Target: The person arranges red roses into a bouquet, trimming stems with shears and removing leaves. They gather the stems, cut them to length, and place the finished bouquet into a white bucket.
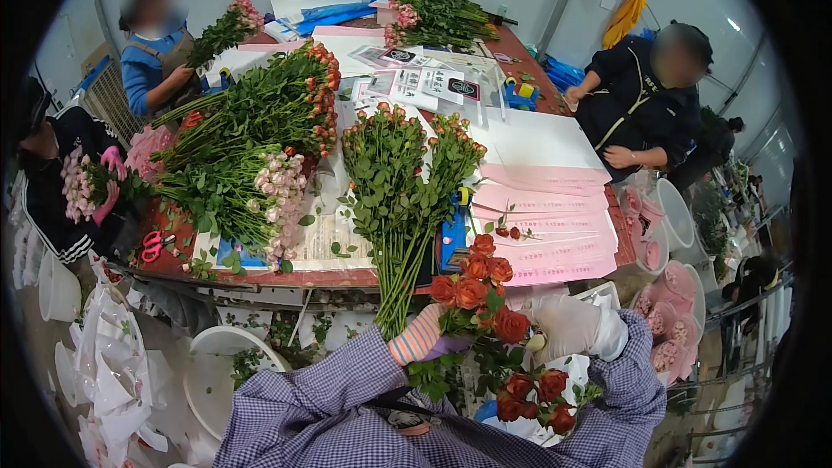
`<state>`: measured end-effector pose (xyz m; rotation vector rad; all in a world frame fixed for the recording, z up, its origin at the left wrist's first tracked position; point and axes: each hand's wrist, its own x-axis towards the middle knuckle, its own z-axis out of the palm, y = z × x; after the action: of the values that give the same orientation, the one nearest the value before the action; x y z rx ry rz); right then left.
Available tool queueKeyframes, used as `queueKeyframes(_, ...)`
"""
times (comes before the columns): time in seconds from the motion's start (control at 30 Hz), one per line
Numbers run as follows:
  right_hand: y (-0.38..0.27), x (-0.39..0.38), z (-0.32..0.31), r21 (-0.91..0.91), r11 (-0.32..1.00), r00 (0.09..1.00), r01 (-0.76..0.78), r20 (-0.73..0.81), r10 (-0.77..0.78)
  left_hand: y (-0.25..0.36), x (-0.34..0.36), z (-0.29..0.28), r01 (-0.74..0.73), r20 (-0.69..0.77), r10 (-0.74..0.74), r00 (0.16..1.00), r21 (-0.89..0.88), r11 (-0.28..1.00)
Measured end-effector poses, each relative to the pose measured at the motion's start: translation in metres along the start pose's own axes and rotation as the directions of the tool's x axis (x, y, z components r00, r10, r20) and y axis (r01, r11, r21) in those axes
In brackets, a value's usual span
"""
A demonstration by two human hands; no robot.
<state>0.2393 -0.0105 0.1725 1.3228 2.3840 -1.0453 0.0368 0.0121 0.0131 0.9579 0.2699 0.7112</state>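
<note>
My left hand point(418, 336), in a striped glove, is closed around leafy stems just below a cluster of orange-red roses point(475, 288). To its right my right hand point(572, 327), in a whitish glove, has its fingers drawn together beside the lowest bloom of that cluster. What lies in those fingers is hidden. Darker red roses point(537, 394) hang below the right hand, in front of my checked sleeve; where their stems lead I cannot see. Just beyond my left hand, a long-stemmed bunch of small orange roses point(381, 173) lies with its stems over the table edge.
The red table point(347, 278) carries heaped rose bunches point(251, 113), pink-edged white wrapping sheets point(555, 217), a blue tape dispenser point(454, 238) and red-handled scissors point(152, 247). A white bucket point(217, 364) stands below left. Pink-wrapped bouquets point(676, 312) stand at right. Several people work around the table.
</note>
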Motion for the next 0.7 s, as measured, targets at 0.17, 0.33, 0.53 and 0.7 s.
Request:
queueKeyframes(0.17,-0.007,-0.001,0.002,-0.018,0.994,0.994,-0.110,-0.003,0.110,-0.007,-0.001,-0.005,0.047,-0.031,-0.047,0.998,-0.010,0.999)
queueKeyframes(0.33,-0.005,-0.002,0.012,-0.069,0.997,0.986,-0.023,-0.165,0.011,-0.021,0.003,-0.015,-0.089,0.000,0.094,0.996,0.311,0.946)
queueKeyframes(0.53,-0.025,0.001,0.005,-0.024,0.998,0.985,-0.051,-0.164,0.047,-0.028,-0.003,-0.019,-0.096,-0.075,0.109,0.991,0.153,0.983)
queueKeyframes(0.7,0.019,0.004,0.035,0.106,0.994,0.971,0.039,-0.237,-0.013,-0.003,-0.006,-0.012,0.008,-0.152,-0.008,0.988,0.002,1.000)
